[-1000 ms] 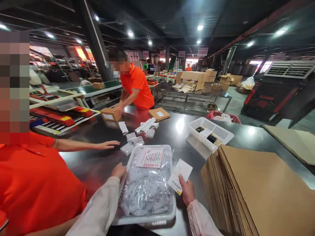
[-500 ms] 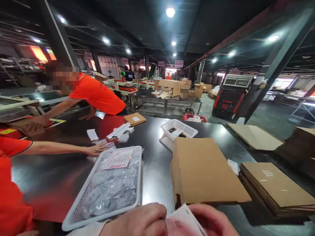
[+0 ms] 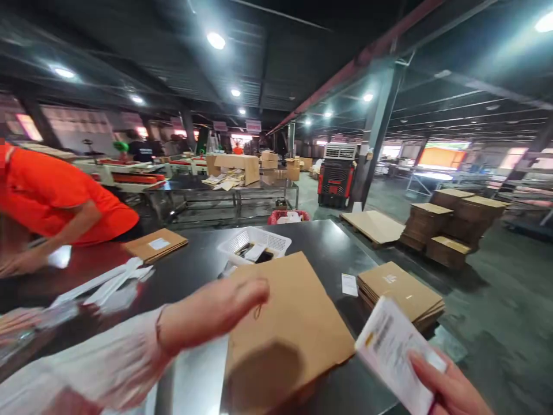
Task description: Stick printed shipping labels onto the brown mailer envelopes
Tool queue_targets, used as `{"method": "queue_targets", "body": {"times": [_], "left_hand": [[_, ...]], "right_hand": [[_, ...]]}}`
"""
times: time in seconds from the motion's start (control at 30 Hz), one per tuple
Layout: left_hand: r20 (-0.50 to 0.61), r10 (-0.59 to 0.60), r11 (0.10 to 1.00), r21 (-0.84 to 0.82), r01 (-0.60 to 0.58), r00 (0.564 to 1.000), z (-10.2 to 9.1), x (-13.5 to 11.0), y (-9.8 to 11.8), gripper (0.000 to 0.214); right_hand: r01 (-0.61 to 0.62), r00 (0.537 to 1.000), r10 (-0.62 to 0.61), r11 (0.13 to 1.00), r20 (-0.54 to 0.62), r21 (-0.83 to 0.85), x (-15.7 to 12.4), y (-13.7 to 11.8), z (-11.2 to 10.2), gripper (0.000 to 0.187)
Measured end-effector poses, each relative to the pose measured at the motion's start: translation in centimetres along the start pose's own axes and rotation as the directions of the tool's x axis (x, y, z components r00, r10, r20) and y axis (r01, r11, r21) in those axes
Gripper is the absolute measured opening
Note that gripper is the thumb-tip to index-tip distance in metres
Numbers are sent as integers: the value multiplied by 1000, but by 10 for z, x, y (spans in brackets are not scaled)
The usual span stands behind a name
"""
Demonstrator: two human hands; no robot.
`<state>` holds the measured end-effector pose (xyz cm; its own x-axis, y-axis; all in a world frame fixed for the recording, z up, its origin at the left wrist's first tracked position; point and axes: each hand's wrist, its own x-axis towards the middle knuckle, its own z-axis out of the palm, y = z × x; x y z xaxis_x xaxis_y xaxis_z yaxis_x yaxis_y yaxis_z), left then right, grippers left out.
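From where I'm watching, this looks early going: the big stack of flat cardboard sheets [image 3: 287, 328] on the dark bench [image 3: 332, 245] looks untouched, nothing folded up yet as far as I can see, so I'd guess most of the work is left. Left hand [image 3: 216, 308] is reaching out over that stack, fingers loosely spread and empty, hovering just above the top sheet, can't tell if it's touching. Right hand [image 3: 449, 389] is down at the corner pinching one printed paper slip [image 3: 395, 351]. Counting big to small: two cardboard stacks on the bench (the big one plus a smaller stack [image 3: 400, 291] to the right), a few more piles on pallets on the floor [image 3: 449, 227], one flat box [image 3: 156, 245] over by the person in the orange shirt [image 3: 56, 196], one white basket [image 3: 254, 245] behind the big stack, and one little white label [image 3: 349, 284] lying between the two stacks. Left side is too blurry to count.
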<state>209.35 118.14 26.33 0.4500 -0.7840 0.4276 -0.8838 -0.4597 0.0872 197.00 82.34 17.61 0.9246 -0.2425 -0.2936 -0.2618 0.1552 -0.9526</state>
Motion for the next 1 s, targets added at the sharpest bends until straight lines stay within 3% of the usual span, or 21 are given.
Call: {"method": "queue_targets", "body": {"times": [0.03, 0.07, 0.13, 0.17, 0.23, 0.3, 0.37, 0.47, 0.53, 0.63, 0.7, 0.8, 0.87, 0.93, 1.0], "left_hand": [[-29, -135, 991, 21, 136, 990, 6, 14, -31, 25], [-45, -321, 946, 33, 322, 946, 12, 29, -61, 22], [-81, -473, 878, 34, 477, 877, 26, 57, -109, 22], [-96, -529, 846, 18, 532, 844, 33, 68, -125, 27], [-67, -562, 827, -36, 560, 825, 44, 83, -132, 32], [22, -533, 839, -118, 532, 846, 54, 90, -109, 30], [121, -472, 827, -284, 486, 873, 63, 91, -64, 30], [224, -383, 598, -679, 425, 896, 81, 85, 15, 59], [278, -364, 448, -785, 429, 889, 95, 80, 61, 59], [347, -428, 326, -802, 501, 835, 116, 67, 113, 36], [412, -470, 183, -820, 543, 781, 130, 55, 138, 32], [451, -490, -71, -873, 482, 746, 156, 28, 167, 55], [436, -517, -167, -895, 413, 737, 179, 3, 182, 71], [445, -592, -206, -890, 408, 672, 202, -27, 194, 76], [480, -677, -191, -847, 496, 559, 220, -56, 205, 70]], "right_hand": [[0, 997, 11, 991, -80, 132, 9, 8, -8, 59], [15, 988, 21, 972, -154, 234, 18, 15, -13, 62], [72, 964, 24, 935, -266, 346, 31, 29, -15, 62], [105, 953, 14, 921, -303, 374, 36, 34, -14, 60], [155, 939, -9, 903, -344, 400, 41, 40, -9, 58], [150, 951, -24, 908, -309, 392, 43, 39, -1, 55], [109, 979, -38, 927, -200, 359, 43, 35, 8, 50], [98, 995, -95, 961, -25, 258, 40, 28, 15, 49], [123, 989, -132, 985, 69, 118, 36, 26, 13, 49], [179, 965, -149, 976, 216, -126, 29, 29, -2, 45], [194, 956, -136, 957, 262, -214, 24, 36, -16, 43], [144, 961, -80, 962, 264, -232, 15, 51, -32, 48], [133, 953, -64, 967, 295, -217, 8, 64, -37, 49], [167, 931, -83, 963, 354, -214, 3, 77, -36, 48], [174, 906, -70, 961, 417, -216, 0, 92, -29, 48]]}}
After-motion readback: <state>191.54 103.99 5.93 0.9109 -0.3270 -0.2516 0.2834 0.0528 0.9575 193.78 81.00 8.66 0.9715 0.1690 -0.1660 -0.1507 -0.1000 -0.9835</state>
